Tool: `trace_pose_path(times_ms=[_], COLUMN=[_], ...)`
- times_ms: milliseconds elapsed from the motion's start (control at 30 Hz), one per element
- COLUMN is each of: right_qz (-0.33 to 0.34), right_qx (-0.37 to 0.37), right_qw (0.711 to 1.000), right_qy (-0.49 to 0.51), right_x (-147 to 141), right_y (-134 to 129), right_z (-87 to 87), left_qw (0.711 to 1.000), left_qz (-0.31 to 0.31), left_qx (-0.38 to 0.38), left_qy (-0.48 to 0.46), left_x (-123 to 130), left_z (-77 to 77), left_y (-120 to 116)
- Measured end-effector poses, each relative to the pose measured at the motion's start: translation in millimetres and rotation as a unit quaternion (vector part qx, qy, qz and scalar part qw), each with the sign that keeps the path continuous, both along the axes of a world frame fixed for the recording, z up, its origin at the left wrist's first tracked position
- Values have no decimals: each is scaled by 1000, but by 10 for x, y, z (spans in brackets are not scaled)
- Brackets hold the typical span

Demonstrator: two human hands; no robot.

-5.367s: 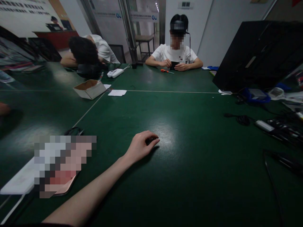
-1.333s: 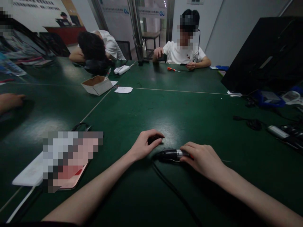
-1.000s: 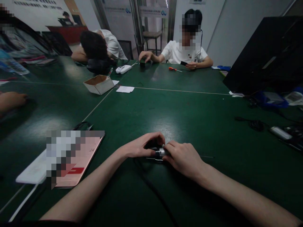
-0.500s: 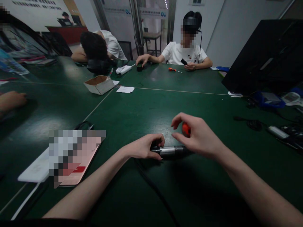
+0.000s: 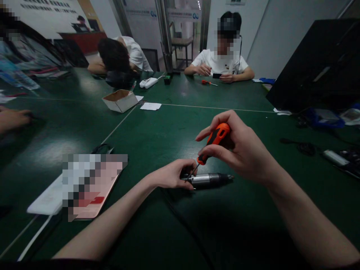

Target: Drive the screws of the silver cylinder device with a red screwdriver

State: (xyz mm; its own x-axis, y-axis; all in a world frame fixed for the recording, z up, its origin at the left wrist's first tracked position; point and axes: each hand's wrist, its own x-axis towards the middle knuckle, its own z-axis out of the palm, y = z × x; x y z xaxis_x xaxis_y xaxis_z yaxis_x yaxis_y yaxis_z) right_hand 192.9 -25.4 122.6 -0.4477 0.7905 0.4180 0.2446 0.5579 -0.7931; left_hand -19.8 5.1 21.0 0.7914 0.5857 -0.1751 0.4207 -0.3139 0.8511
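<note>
My left hand grips the cable end of a silver-and-black corded electric screwdriver, which lies sideways with its narrow tip pointing right. In my right hand is a screwdriver with an orange-and-black handle, tilted so that its thin shaft runs down and left. The shaft's end meets the electric screwdriver's rear, close to my left thumb and fingers; whether it sits in a screw there I cannot tell. A black cable trails from the rear toward the table's near edge.
Left of my forearm lie a pink phone and a white device with a cable. Farther off are an open cardboard box, another orange screwdriver and seated people. A dark monitor and cables stand right.
My right hand has risen and turned, so the orange screwdriver now shows with its shaft at the electric screwdriver's rear. Across the table, a person's hand has left a small dark box.
</note>
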Motion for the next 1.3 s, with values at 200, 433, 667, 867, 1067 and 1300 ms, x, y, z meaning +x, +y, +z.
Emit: trace_pose_path(times_ms=[200, 433, 667, 867, 1067, 1300], right_qz=[-48, 18, 50, 55, 50, 52], right_qx=[135, 115, 92, 91, 95, 98], right_qw=[979, 981, 979, 978, 976, 976], right_qy=[-147, -152, -172, -178, -188, -189], right_x=[2, 3, -48, -61, -66, -80], right_y=[18, 25, 19, 1, 7, 3], right_z=[-30, -40, -108, -101, -101, -116], left_qw=[1000, 998, 998, 999, 999, 999], left_qz=[12, 20, 43, 31, 39, 40], left_qx=[-5, -32, -32, -15, -13, -12], left_qy=[-9, -44, -32, -37, -29, -26], left_x=[8, 16, 28, 22, 17, 14], left_z=[-10, -71, -6, 3, -24, -16], left_y=[-6, -9, -50, -43, -35, -40])
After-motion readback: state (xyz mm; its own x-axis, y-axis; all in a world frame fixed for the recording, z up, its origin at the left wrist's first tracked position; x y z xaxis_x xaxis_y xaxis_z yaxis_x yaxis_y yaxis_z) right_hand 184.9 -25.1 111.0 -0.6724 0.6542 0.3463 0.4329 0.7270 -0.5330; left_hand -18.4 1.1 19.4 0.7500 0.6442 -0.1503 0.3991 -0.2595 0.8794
